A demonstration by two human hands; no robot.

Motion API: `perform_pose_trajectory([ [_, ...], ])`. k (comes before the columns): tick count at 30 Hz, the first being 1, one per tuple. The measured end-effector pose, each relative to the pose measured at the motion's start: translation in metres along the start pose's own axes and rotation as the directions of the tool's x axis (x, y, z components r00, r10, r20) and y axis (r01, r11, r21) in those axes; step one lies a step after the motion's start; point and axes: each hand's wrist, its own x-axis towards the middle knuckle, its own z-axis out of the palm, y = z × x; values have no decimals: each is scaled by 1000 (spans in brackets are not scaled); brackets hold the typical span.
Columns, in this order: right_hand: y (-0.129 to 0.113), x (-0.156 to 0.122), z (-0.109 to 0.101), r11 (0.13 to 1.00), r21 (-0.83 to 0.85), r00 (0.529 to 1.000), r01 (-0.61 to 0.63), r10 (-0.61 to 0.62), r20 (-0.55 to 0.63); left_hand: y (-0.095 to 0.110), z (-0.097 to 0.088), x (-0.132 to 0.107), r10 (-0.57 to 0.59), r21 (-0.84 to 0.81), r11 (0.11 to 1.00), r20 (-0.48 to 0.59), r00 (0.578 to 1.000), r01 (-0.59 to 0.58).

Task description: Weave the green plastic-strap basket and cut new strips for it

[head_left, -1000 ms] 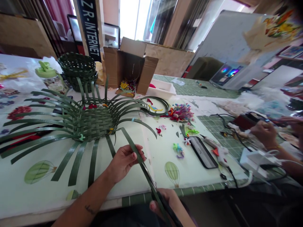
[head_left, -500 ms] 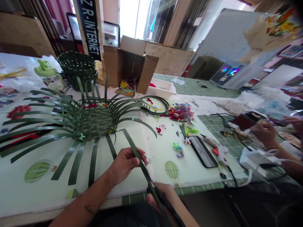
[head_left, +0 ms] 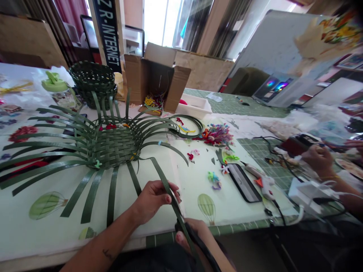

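My left hand (head_left: 153,200) pinches a long dark green flat weaving strip (head_left: 161,174) between thumb and fingers. Down near the table's front edge, my right hand (head_left: 197,230) is closed around black-handled scissors (head_left: 202,247), partly hidden by the strip. Their blades lie along the strip between my two hands. The strip's upper end runs toward a half-woven green basket (head_left: 116,145), whose loose strips fan outward on the table to the left. Small coloured bits sit on the basket's weave.
Behind the basket stand woven green baskets (head_left: 92,81), a green-lidded jar (head_left: 58,88) and an open cardboard box (head_left: 172,85). To the right lie a strip coil (head_left: 195,126), fuzzy colourful stems (head_left: 217,134), a phone (head_left: 244,183) and a glue gun (head_left: 265,185). Another person's hand (head_left: 317,158) is at far right.
My left hand has shifted slightly right and down with the strip, whose upper bend moved a little right. My right hand stays nearly in place on the scissors.
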Motion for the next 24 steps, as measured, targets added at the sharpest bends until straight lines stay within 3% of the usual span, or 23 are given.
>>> perform_pose_trajectory([
  [10,-5,5,3,996,62,998,-70,69,7,2,-1,-1,36,-1,999,23,999,-36],
  [19,0,9,6,997,73,1000,18,-17,-11,-3,-3,-1,-18,80,997,15,1000,17],
  [24,-7,10,7,995,101,1000,-3,5,-18,-6,-8,-2,-15,89,996,43,999,12],
])
